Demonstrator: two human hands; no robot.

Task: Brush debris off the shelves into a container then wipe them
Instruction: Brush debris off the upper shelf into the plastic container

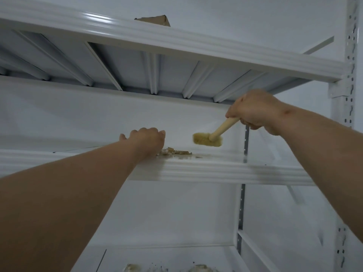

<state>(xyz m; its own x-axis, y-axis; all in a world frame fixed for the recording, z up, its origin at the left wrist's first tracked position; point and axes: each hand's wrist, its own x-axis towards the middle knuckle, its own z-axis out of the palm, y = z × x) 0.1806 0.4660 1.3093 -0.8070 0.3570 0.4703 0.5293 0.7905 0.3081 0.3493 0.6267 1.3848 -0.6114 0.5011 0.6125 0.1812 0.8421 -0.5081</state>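
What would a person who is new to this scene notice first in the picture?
First, the right hand gripping a wooden brush just above the middle shelf. Next, the small pile of debris near the shelf's front edge, beside the left hand resting there. A cardboard corner peeks over the top shelf.

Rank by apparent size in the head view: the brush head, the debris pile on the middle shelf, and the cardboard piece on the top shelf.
1. Cardboard piece, though only partly visible.
2-3. Debris pile and brush head look too alike to separate.
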